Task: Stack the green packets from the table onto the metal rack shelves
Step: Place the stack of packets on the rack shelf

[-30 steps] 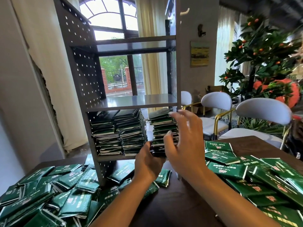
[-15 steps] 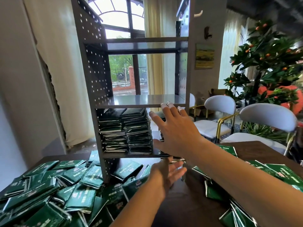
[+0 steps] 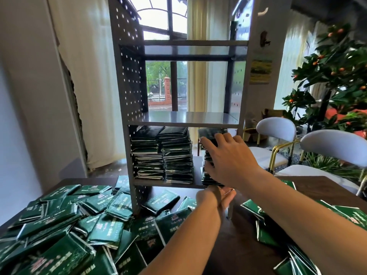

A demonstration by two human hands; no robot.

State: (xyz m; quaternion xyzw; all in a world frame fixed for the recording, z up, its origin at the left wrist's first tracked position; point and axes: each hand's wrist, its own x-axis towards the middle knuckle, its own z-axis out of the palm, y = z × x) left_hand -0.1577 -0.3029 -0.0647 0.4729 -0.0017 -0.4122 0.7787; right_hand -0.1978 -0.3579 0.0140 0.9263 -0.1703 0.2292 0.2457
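- While loose green packets (image 3: pixel 65 233) cover the near-left table (image 3: pixel 327 187), two full stacks (image 3: pixel 161 153) fill the metal rack (image 3: pixel 127 80)'s bottom shelf.
- Left hand (image 3: pixel 215 197): fingers straight, under the shelf edge.
- Right hand (image 3: pixel 228 159): fingers spread, pressing third stack (image 3: pixel 208 177) inward.
- Step: seating it. Next: square it, fetch more.

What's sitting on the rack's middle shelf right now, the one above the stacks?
The middle shelf shows bare metal across its visible surface; no packets lie on it. Its far right corner hides behind the rack's side post. Under it stand the packet stacks, with the right hand on the third.
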